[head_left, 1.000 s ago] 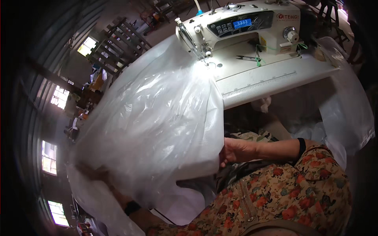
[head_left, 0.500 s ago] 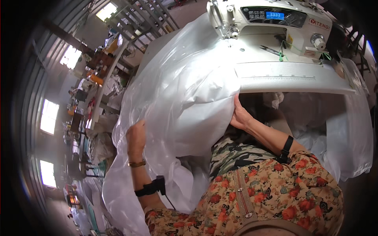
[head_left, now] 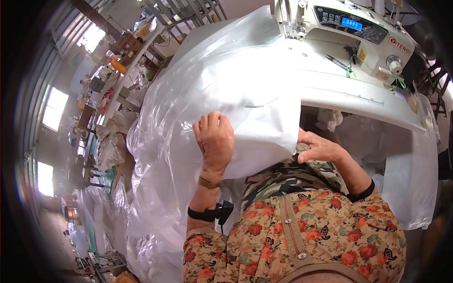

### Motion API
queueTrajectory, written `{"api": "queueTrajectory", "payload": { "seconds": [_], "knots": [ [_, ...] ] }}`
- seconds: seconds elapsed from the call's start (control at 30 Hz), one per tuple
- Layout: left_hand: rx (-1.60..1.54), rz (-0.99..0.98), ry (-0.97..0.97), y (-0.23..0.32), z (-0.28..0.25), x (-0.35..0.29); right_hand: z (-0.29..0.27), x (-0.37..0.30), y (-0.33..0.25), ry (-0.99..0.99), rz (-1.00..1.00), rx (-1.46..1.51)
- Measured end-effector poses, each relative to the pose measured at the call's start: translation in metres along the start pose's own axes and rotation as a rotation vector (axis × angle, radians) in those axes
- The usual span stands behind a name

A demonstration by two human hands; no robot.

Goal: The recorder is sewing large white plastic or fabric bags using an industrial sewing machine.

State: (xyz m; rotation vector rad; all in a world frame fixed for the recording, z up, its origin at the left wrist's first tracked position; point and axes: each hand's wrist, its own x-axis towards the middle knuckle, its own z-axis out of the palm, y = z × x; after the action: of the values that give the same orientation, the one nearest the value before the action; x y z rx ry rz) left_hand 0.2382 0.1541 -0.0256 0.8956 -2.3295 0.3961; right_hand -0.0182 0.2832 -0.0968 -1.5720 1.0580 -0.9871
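Note:
A large white woven sheet with shiny clear plastic film (head_left: 184,94) spreads over the left of the sewing table and hangs down beside my lap. My left hand (head_left: 214,141) presses on it with curled fingers, gathering film beneath them; the fingertips are hidden. At the sheet's right edge, my right hand (head_left: 321,147) has its thumb apart from its fingers, and the fingers reach partly behind the edge. Beyond both hands stands a white sewing machine (head_left: 351,23) with a lit blue display. Its needle area is washed out by bright light over the sheet.
Small thread snips (head_left: 336,62) and green thread lie on the machine bed. The table's front edge (head_left: 363,107) curves across the right. More translucent sheeting (head_left: 408,174) hangs at the far right. On the left stand cluttered workbenches (head_left: 115,92) and a metal rack (head_left: 188,16).
My left hand has moved right and forward on the sheet. My right hand has shifted right, its thumb now apart from the edge. The sheet's near part lies flatter and farther right.

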Motion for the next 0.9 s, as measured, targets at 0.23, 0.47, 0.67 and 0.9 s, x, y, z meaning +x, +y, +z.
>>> {"api": "queueTrajectory", "payload": {
  "seconds": [0.23,0.47,0.67,0.9],
  "knots": [
    [-0.760,-0.258,-0.096,0.005,-0.009,-0.010,0.030,-0.023,0.037,0.178,0.221,0.359],
    [-1.485,-0.598,-0.524,0.040,-0.029,-0.038,0.056,-0.047,-0.028,-0.064,0.219,0.308],
    [-1.651,-0.724,-0.588,0.066,-0.023,-0.052,0.092,-0.064,-0.036,0.311,0.076,0.350],
    [-1.624,-0.640,-0.669,0.077,-0.027,-0.069,0.097,-0.068,-0.051,0.206,-0.117,-0.059]
  ]
}}
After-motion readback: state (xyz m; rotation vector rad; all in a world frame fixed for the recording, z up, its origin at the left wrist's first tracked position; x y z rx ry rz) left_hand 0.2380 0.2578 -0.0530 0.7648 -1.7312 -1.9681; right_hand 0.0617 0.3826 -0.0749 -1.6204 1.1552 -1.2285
